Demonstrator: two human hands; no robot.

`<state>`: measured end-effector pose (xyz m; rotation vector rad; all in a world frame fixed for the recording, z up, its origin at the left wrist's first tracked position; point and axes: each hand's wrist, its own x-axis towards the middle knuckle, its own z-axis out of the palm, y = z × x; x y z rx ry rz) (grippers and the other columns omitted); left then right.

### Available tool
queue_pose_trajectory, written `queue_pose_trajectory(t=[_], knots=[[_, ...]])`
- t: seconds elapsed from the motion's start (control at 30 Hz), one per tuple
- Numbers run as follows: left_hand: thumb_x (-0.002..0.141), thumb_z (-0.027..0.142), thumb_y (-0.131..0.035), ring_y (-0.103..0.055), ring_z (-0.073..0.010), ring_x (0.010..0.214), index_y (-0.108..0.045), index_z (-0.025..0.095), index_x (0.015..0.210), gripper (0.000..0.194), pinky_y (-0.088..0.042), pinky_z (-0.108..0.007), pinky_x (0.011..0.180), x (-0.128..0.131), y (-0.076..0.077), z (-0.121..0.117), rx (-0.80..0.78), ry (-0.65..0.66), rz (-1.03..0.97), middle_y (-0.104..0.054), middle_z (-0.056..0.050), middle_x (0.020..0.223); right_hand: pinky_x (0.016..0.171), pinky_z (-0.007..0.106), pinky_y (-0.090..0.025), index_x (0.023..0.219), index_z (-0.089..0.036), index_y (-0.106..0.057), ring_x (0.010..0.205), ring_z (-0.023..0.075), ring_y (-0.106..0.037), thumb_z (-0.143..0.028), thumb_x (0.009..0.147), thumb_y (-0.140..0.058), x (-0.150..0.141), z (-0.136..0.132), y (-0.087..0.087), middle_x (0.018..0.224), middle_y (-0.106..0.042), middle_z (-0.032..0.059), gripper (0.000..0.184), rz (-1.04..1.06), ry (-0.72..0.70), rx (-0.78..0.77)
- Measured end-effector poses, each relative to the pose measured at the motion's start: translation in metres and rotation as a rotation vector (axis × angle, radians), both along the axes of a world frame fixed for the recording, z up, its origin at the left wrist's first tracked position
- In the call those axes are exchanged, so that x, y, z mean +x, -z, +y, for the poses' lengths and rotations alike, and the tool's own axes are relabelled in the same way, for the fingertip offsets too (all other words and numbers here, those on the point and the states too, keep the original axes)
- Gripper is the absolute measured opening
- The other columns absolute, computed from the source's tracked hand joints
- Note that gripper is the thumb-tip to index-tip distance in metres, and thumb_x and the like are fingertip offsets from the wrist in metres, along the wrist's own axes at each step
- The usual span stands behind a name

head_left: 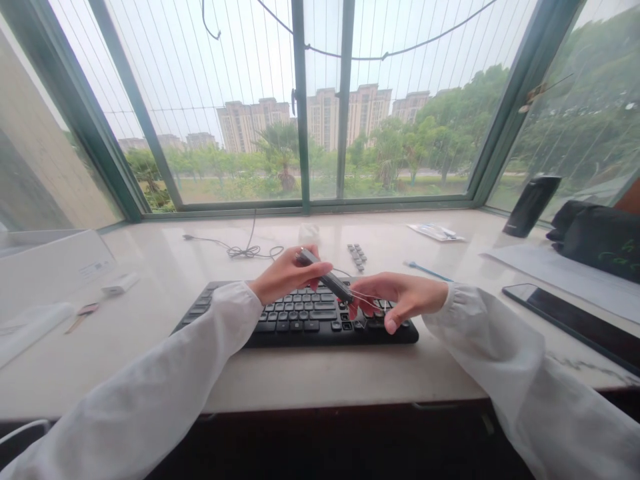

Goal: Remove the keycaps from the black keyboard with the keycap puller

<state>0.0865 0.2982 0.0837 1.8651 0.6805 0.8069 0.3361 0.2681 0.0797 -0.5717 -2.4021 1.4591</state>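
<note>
"What's the slim stick [325,275] in the left fingers [307,280] made of?"

"Dark, faintly glossy plastic, it looks, with a small bright metal tip [302,254]."

"And the keyboard [300,327]?"

"Black plastic, matt keys on a smooth frame."

"The tabletop [150,360]?"

"Polished pale stone, glossy, with grey veining, perhaps marble."

"Those sleeves [140,393]?"

"Soft white cloth, matt and lightly creased."

"The black bottle [531,207]?"

"Matt finish, but metal or plastic, I can't tell."
</note>
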Motion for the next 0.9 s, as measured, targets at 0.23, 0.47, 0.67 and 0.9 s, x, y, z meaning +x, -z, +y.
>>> queue_pose_trajectory(t=[0.23,0.47,0.67,0.9], knots=[[0.078,0.047,-0.067,-0.039,-0.0036,0.046,-0.047,0.016,0.076,0.038,-0.025,-0.016,0.042,0.003,0.001,-0.003,0.04,-0.001,0.004,-0.057,0.003,0.057,0.056,0.021,-0.039,0.103,-0.01,-0.064,0.06,0.0084,-0.047,-0.053,0.088,-0.054,-0.01,0.007,0.017,0.083,-0.068,0.0059,0.046,0.049,0.172,-0.022],[0.079,0.054,-0.063,-0.043,-0.0052,0.052,-0.054,0.014,0.099,0.045,-0.029,-0.017,0.044,0.011,0.011,-0.002,0.015,-0.012,-0.03,-0.06,-0.001,0.075,0.053,0.021,-0.04,0.098,-0.012,-0.061,0.059,0.0085,-0.052,-0.049,0.078,-0.069,-0.017,0.009,0.025,0.082,-0.069,0.0046,0.043,0.099,0.184,-0.173],[0.087,0.062,-0.044,-0.057,-0.0142,0.079,-0.058,0.015,0.11,0.054,-0.045,-0.027,0.07,0.004,0.012,0.002,0.193,-0.049,0.234,-0.064,-0.009,0.103,0.066,0.027,-0.05,0.1,-0.016,-0.053,0.072,0.0137,-0.064,-0.037,0.072,-0.078,-0.014,0.01,0.026,0.083,-0.068,0.002,0.044,0.251,0.283,-0.196],[0.061,0.075,-0.064,-0.043,-0.0331,0.126,-0.044,0.023,0.138,0.095,-0.028,-0.048,0.109,0.002,0.026,-0.003,0.63,0.103,0.678,-0.048,-0.013,0.138,0.075,0.033,-0.052,0.091,-0.018,-0.046,0.084,0.0173,-0.067,-0.031,0.074,-0.077,-0.002,-0.001,0.014,0.086,-0.068,0.0048,0.038,0.221,0.266,-0.012]])
